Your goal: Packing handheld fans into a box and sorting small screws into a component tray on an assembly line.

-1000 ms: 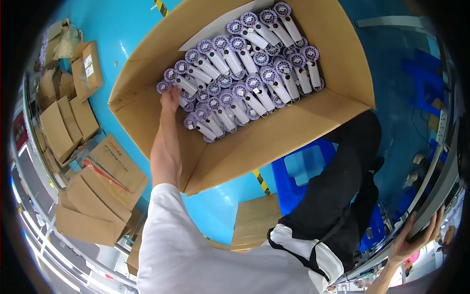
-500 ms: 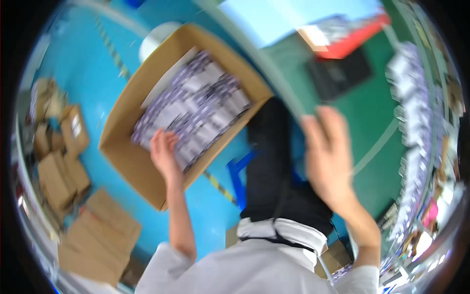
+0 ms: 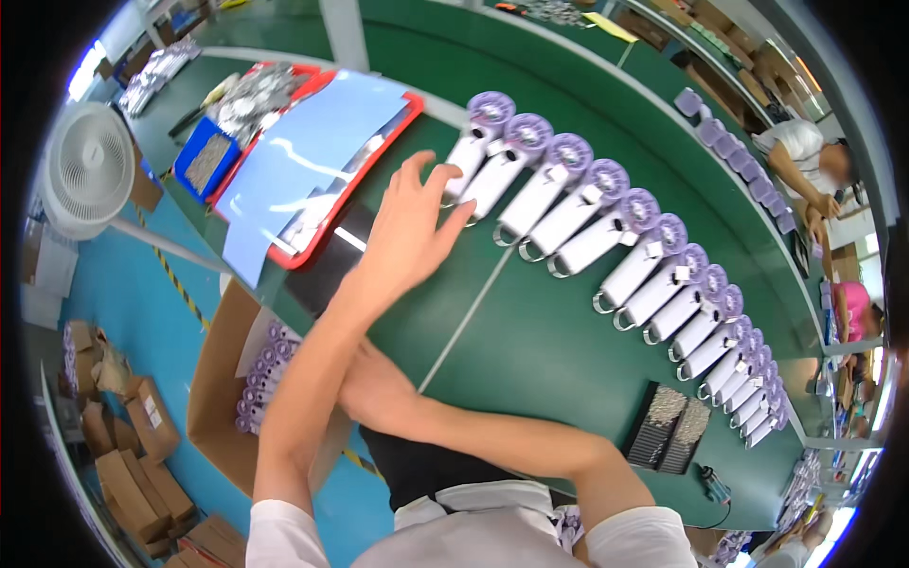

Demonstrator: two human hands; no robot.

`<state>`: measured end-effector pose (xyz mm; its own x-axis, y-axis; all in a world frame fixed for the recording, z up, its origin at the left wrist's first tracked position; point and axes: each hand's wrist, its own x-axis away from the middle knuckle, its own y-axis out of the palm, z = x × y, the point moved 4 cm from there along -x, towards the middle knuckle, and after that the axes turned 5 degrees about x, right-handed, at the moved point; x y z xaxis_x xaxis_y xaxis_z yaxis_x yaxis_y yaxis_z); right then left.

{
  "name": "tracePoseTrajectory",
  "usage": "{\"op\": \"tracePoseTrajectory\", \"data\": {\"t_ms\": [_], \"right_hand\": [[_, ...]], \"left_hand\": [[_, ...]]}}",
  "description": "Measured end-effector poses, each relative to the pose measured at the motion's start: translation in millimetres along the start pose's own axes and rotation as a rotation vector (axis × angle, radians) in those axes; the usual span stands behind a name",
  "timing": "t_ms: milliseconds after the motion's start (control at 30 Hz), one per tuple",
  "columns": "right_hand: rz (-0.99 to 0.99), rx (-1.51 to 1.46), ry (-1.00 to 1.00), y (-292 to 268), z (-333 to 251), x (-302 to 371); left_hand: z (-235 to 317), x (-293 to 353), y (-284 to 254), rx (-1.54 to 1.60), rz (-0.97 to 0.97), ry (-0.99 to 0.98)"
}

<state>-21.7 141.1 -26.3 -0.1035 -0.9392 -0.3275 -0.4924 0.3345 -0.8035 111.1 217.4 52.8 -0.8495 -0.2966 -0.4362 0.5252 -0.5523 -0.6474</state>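
Handheld fans [image 3: 632, 273] with purple heads and white handles lie slantwise in a long curved row on the green tabletop [image 3: 530, 350], from the middle out to the far right; more are packed in the open carton at lower left. At the far left, a white standing fan [image 3: 90, 161] rises above the blue floor [image 3: 123, 284], and brown cardboard boxes [image 3: 142, 478] are piled below it. Next comes a blue tray [image 3: 185, 156] of small parts, just beside a red tray [image 3: 414, 106] that bears light blue sheets [image 3: 303, 151]. Below these stands the open carton [image 3: 213, 407], partly covered by the left forearm. A flat black panel [image 3: 322, 275] lies near the red tray. The right hand [image 3: 379, 388] passes beneath the left forearm; its fingers are hidden, so I cannot tell their state. Higher up, the left hand [image 3: 402, 237] is at the row's left end, fingers spread wide, index by the first handle and thumb by the lower end of the second; contact is unclear. Toward the right lie a black parts tray [image 3: 644, 445] and a corded tool [image 3: 715, 485]. A co-worker [image 3: 805, 151] sits beyond, at upper right.
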Motion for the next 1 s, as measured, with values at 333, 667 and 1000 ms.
{"op": "tracePoseTrajectory", "data": {"t_ms": [333, 667, 1000], "right_hand": [[0.173, -0.264, 0.042, 15.2, 8.0, -1.5], [0.058, 0.109, -0.149, -2.7, 6.2, -6.0], [-0.102, 0.205, 0.003, -9.6, 8.1, -3.8]], "left_hand": [[-26.5, -71.5, 73.4, -0.379, -0.018, -0.214], [-14.4, -39.7, 33.5, -0.211, 0.311, -0.191], [3.7, 214.2, -168.9, -0.442, 0.635, -0.155]]}}
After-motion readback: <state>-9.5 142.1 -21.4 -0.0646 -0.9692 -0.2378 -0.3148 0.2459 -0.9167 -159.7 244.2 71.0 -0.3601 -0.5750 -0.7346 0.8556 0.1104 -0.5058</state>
